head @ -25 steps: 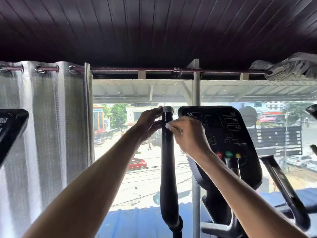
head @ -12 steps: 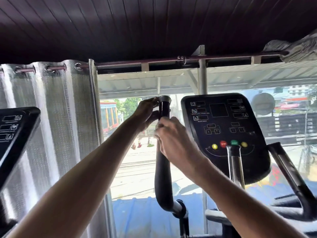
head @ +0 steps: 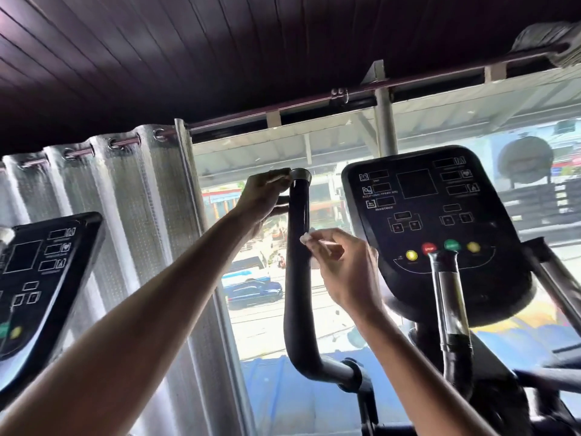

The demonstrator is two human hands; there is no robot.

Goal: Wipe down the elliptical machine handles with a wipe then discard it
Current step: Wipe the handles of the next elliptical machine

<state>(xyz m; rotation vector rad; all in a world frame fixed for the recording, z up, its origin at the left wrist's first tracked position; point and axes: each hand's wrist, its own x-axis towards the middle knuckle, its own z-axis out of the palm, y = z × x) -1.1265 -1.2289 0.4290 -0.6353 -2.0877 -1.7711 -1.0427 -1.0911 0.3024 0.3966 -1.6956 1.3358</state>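
The elliptical's black left handle (head: 298,278) rises upright in the middle of the view, capped by a grey ring at the top. My left hand (head: 265,199) grips it just below that cap from the left side. My right hand (head: 342,265) is at mid-height on the handle's right side, pinching a small white wipe (head: 306,237) that touches the handle. The black right handle (head: 553,278) slants up at the right edge, with nothing touching it.
The machine's black console (head: 424,221) with yellow, red and green buttons stands just right of my right hand. A second console (head: 41,278) sits at the left. A silver curtain (head: 132,215) hangs beside the window, with the street below.
My right hand has slid down the handle from near the top to mid-height and opened from a full wrap to a fingertip pinch on the wipe. The view has tilted upward.
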